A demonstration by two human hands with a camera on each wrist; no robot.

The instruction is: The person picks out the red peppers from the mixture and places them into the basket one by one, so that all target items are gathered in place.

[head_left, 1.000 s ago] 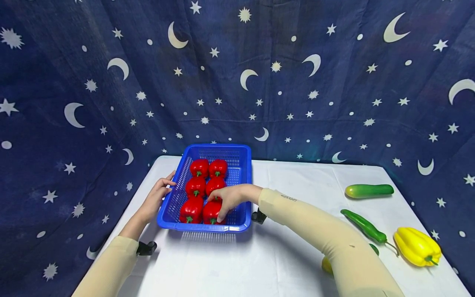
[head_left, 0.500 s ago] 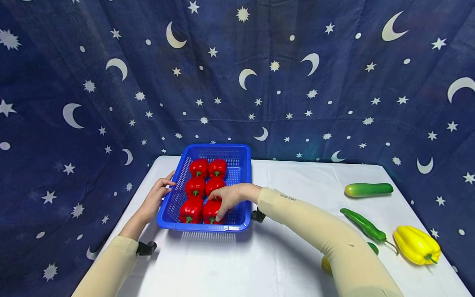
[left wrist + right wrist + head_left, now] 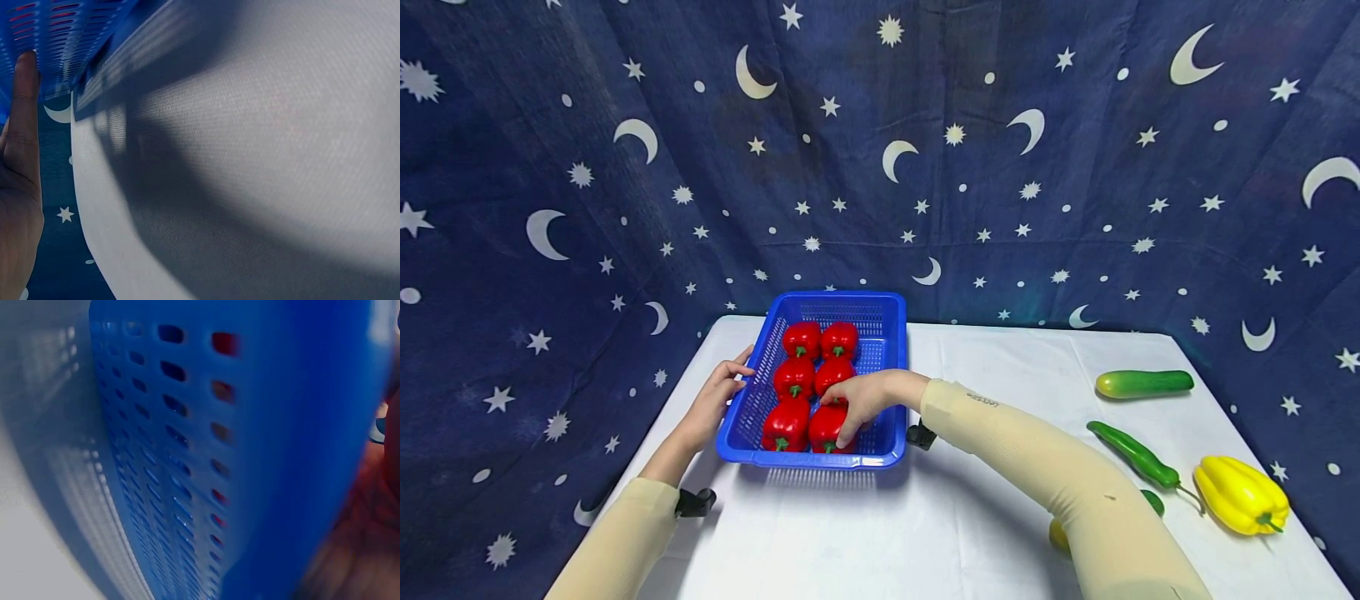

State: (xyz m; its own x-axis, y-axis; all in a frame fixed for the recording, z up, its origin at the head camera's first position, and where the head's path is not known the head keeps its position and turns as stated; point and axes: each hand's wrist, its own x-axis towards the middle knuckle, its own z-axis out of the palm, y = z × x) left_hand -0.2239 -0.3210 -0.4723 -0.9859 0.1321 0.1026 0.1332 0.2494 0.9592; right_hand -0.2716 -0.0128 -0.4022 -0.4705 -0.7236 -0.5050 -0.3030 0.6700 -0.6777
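A blue perforated basket (image 3: 895, 400) holds several red bell peppers in two columns, their green stems facing me. My right hand (image 3: 871, 398) reaches over the basket's right rim and grips the front right red bell pepper (image 3: 823, 427), thumb on its near right side, fingers on its far side. At the left rim, my left hand (image 3: 711, 404) rests its fingertips against the basket. One straight left finger (image 3: 25, 94) touches the outer wall in the left wrist view. The basket's wall hides most of the right hand in the right wrist view.
On the white-covered table (image 3: 985, 500), a cucumber (image 3: 1145, 383), a green chili pepper (image 3: 1138, 457) and a yellow bell pepper (image 3: 1242, 496) lie at the right. My right sleeve partly covers another yellow and green piece (image 3: 1060, 536). A dark star-patterned cloth (image 3: 970, 167) hangs behind.
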